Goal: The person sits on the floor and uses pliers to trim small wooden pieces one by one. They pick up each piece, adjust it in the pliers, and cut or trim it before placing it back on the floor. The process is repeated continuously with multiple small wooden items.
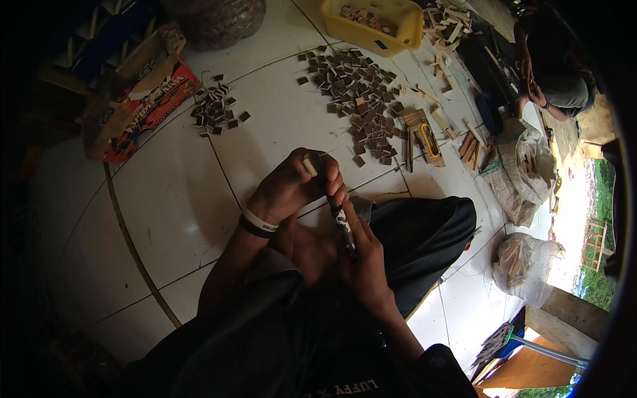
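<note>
My left hand (292, 186), with pale and dark bands on its wrist, is closed around a small wooden piece (310, 166) that shows a pale edge and a dark face. My right hand (365, 265) grips a slim dark tool (344, 227) with worn white patches on its handle. The upper end of that tool meets the fingers of my left hand, and its tip is hidden there. Beyond both hands, a pile of small dark-brown square pieces (361, 86) lies on the tiles, with thin pale sticks showing among them.
A smaller heap of similar squares (217, 109) lies left, near a red printed carton (149, 106). A yellow tub (378, 33) holds more pieces. Wood offcuts (451, 26), a yellow-handled cutter (428, 142) and sacks (521, 166) stand right. Another person's hands (527, 76) show at upper right.
</note>
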The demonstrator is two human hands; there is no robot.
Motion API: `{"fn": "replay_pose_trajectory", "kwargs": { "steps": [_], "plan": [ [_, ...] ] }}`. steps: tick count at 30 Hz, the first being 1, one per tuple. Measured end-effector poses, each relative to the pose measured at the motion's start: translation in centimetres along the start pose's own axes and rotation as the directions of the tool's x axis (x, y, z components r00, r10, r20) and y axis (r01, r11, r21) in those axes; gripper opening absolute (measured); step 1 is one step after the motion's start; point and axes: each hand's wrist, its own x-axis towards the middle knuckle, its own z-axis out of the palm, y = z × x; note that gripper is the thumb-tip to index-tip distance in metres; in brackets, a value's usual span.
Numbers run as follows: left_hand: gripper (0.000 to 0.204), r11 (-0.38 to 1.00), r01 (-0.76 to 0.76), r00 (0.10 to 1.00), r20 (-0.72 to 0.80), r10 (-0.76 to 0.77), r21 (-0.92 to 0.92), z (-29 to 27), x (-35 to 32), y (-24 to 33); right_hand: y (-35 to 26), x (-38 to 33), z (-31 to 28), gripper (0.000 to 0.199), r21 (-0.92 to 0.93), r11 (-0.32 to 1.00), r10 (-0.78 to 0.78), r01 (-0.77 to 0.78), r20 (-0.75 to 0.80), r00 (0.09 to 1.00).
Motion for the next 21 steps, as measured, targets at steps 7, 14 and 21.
{"fn": "replay_pose_trajectory", "kwargs": {
  "steps": [7,14,21],
  "plan": [
    [0.06,1.0,0.03,0.997,0.078,-0.029,-0.005,-0.2,-0.2,0.2,0.3,-0.7,1.1,0.081,-0.026,1.0,-0.001,0.0,-0.032,0.999],
    [0.063,0.973,0.012,0.991,-0.13,0.018,0.229,1.5,0.6,0.2,-0.2,-0.3,0.8,0.081,-0.025,0.998,0.053,-0.056,-0.097,0.994],
    [0.043,0.606,-0.212,0.811,-0.207,0.546,0.767,4.6,1.9,-0.7,0.7,0.1,1.0,0.081,0.078,0.996,0.044,-0.037,-0.097,0.994]
  ]
}}
